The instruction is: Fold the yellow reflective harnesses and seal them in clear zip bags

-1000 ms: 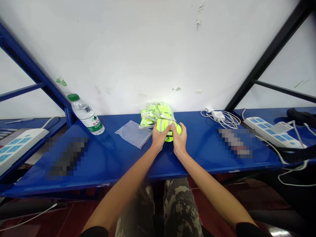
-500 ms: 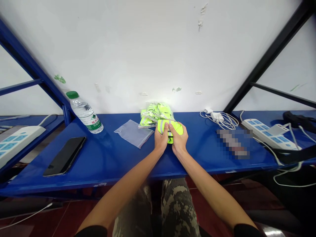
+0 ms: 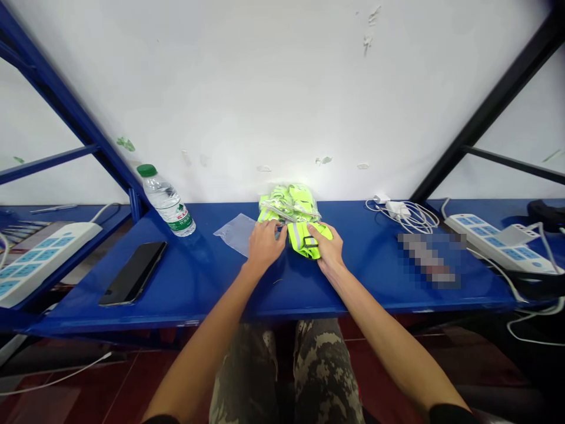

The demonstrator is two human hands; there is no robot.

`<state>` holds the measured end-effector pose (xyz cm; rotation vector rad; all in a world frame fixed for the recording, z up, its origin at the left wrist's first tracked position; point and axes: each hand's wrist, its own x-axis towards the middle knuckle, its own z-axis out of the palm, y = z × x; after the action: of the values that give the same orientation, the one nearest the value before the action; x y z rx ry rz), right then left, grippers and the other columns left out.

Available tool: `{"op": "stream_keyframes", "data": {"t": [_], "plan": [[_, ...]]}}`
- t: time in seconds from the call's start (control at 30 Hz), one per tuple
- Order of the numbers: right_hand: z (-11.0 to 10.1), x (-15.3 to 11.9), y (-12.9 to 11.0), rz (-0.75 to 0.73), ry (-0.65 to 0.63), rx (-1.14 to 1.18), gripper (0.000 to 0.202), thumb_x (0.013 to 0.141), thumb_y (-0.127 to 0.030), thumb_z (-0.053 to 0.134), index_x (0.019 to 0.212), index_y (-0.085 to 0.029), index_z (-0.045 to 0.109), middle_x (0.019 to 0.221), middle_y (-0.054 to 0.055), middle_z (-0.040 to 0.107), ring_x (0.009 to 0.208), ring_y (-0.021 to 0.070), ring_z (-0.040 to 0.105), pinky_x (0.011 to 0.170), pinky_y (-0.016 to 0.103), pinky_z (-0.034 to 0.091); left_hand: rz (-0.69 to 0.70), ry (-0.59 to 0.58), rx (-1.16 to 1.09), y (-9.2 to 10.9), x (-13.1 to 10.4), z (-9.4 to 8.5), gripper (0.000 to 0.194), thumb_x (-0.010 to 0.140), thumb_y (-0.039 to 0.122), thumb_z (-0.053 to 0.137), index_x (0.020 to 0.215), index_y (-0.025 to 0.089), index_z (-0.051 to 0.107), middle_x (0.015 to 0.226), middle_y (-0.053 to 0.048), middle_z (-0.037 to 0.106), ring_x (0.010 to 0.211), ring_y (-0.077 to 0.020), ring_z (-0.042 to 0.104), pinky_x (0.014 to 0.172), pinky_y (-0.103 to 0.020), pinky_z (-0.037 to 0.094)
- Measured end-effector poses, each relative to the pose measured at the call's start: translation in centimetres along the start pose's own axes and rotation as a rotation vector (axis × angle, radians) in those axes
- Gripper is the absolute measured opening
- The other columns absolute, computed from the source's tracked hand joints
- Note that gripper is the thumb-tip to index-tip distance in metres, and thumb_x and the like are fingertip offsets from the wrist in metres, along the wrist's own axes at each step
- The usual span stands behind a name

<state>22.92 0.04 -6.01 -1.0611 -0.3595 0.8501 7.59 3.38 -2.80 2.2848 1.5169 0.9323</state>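
My right hand [image 3: 331,244] grips a folded neon-yellow reflective vest [image 3: 303,240] by its right side, thumb on top. The vest has a silver-grey strip and a small black buckle. To its left, my left hand [image 3: 266,242] is off the vest, its fingers slightly bent and apart, with nothing visible in them. That hand covers part of a flat clear plastic bag [image 3: 236,231] on the blue table; whether it touches the bag I cannot tell. Just behind both hands lies a pile of similar yellow vests in clear bags [image 3: 291,200], against the wall.
On the left stand a water bottle [image 3: 170,203] with a green cap and a black phone [image 3: 135,274] lying flat. At the right are a coiled white charger cable [image 3: 412,217], a blurred-out object [image 3: 430,260] and a power strip [image 3: 503,241]. Another power strip [image 3: 46,259] lies far left.
My left hand has let go of the vest and moved left toward the clear bag. The right hand still holds the vest, now turned so its buckle shows. The view has shifted slightly.
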Motion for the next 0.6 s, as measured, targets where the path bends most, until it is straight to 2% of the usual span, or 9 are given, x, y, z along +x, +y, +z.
{"op": "stream_keyframes", "data": {"t": [0.03, 0.1, 0.17, 0.2, 0.3, 0.37, 0.43, 0.53, 0.6], "plan": [[0.0, 0.1, 0.1, 0.018, -0.001, -0.007, 0.058, 0.045, -0.03, 0.09, 0.096, -0.018, 0.065, 0.081, 0.002, 0.072, 0.07, 0.0185, 0.068, 0.061, 0.029, 0.058, 0.012, -0.063, 0.107, -0.7, 0.2, -0.6, 0.032, 0.085, 0.041, 0.058, 0.104, 0.017, 0.067, 0.109, -0.014, 0.068, 0.108, -0.0289, 0.06, 0.094, -0.039, 0.045], [0.0, 0.1, 0.3, 0.056, -0.014, -0.023, 0.057, 0.043, -0.028, 0.09, 0.093, -0.018, 0.065, 0.078, 0.001, 0.071, 0.068, 0.019, 0.068, 0.06, 0.029, 0.057, 0.011, -0.261, 0.202, -2.0, 0.8, -1.5, 0.035, 0.076, 0.032, 0.067, 0.107, 0.017, 0.067, 0.112, -0.015, 0.067, 0.109, -0.0309, 0.059, 0.092, -0.039, 0.046], [-0.1, 0.1, 0.3, 0.086, -0.03, -0.039, 0.058, 0.04, -0.026, 0.091, 0.091, -0.018, 0.066, 0.075, 0.001, 0.071, 0.066, 0.0191, 0.068, 0.058, 0.029, 0.057, 0.005, -0.409, 0.175, -3.0, 1.5, -1.8, 0.038, 0.07, 0.019, 0.065, 0.108, 0.016, 0.067, 0.105, -0.012, 0.07, 0.102, -0.0291, 0.063, 0.088, -0.037, 0.048], [-0.1, 0.1, 0.2, 0.097, -0.037, -0.046, 0.058, 0.039, -0.025, 0.091, 0.091, -0.017, 0.066, 0.073, 0.0, 0.071, 0.065, 0.019, 0.067, 0.057, 0.029, 0.056, -0.006, -0.442, 0.121, -3.2, 1.8, -1.7, 0.039, 0.067, 0.012, 0.062, 0.106, 0.016, 0.068, 0.099, -0.011, 0.071, 0.098, -0.0278, 0.064, 0.086, -0.036, 0.049], [-0.1, -0.1, 0.0, 0.117, -0.071, -0.054, 0.059, 0.037, -0.024, 0.091, 0.089, -0.017, 0.066, 0.07, -0.001, 0.07, 0.062, 0.0179, 0.066, 0.056, 0.028, 0.055, -0.085, -0.472, -0.101, -3.5, 2.4, -1.0, 0.04, 0.061, 0.005, 0.055, 0.097, 0.013, 0.07, 0.082, -0.008, 0.072, 0.078, -0.0234, 0.068, 0.072, -0.032, 0.053], [-0.2, -0.2, -0.1, 0.13, -0.117, -0.066, 0.059, 0.037, -0.026, 0.091, 0.089, -0.016, 0.066, 0.068, -0.001, 0.069, 0.06, 0.0176, 0.066, 0.056, 0.029, 0.055, -0.134, -0.485, -0.241, -3.4, 2.4, -0.1, 0.039, 0.06, 0.007, 0.054, 0.096, 0.013, 0.069, 0.076, -0.006, 0.072, 0.062, -0.0192, 0.066, 0.059, -0.028, 0.053], [-0.2, -0.3, -0.2, 0.135, -0.154, -0.095, 0.06, 0.037, -0.028, 0.091, 0.09, -0.016, 0.066, 0.069, 0.0, 0.069, 0.06, 0.0179, 0.066, 0.057, 0.03, 0.055, -0.168, -0.448, -0.358, -3.4, 2.4, 0.7, 0.038, 0.061, 0.009, 0.055, 0.096, 0.015, 0.068, 0.074, -0.006, 0.072, 0.052, -0.0165, 0.064, 0.051, -0.026, 0.051], [-0.2, -0.4, -0.2, 0.121, -0.151, -0.139, 0.061, 0.038, -0.03, 0.09, 0.092, -0.015, 0.067, 0.072, 0.001, 0.07, 0.063, 0.0184, 0.066, 0.059, 0.032, 0.055, -0.229, -0.339, -0.493, -3.6, 2.3, 1.4, 0.028, 0.06, 0.012, 0.06, 0.086, 0.016, 0.066, 0.075, -0.006, 0.072, 0.052, -0.0168, 0.064, 0.048, -0.025, 0.05], [-0.1, -0.4, -0.2, 0.102, -0.135, -0.157, 0.06, 0.038, -0.03, 0.09, 0.091, -0.015, 0.067, 0.073, 0.001, 0.07, 0.064, 0.0182, 0.066, 0.06, 0.032, 0.054, -0.231, -0.252, -0.501, -3.5, 2.3, 1.2, 0.018, 0.06, 0.013, 0.064, 0.077, 0.017, 0.063, 0.071, -0.006, 0.07, 0.058, -0.0177, 0.066, 0.049, -0.024, 0.05]]}}
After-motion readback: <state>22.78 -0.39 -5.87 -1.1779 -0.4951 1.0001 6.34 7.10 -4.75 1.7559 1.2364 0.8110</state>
